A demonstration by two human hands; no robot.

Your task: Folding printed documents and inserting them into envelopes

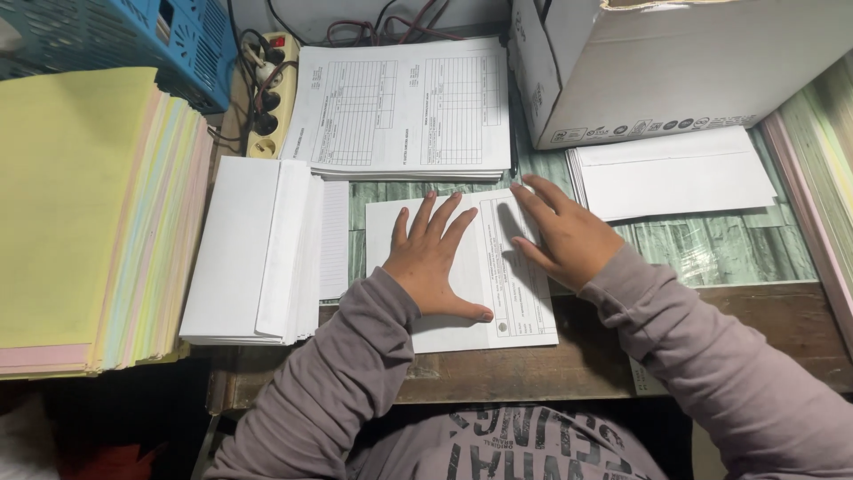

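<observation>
Two hands flat with fingers spread, left hand and right hand, on one printed sheet, two envelope stacks nearby.

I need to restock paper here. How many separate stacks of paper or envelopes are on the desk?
5: coloured paper stack far left, white envelopes beside it, printed forms at the back, white sheets right, folded form under both hands. Others may be hidden.

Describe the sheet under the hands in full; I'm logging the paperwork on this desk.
The sheet is white paper printed in black with a ruled form, its right part showing table lines and a small round mark near the bottom corner. It lies flat on the desk, slightly turned, its near edge reaching the wooden desk edge. It looks folded or doubled, the left part blank. The left hand presses flat on the blank part; the right hand rests on its upper right edge.
</observation>
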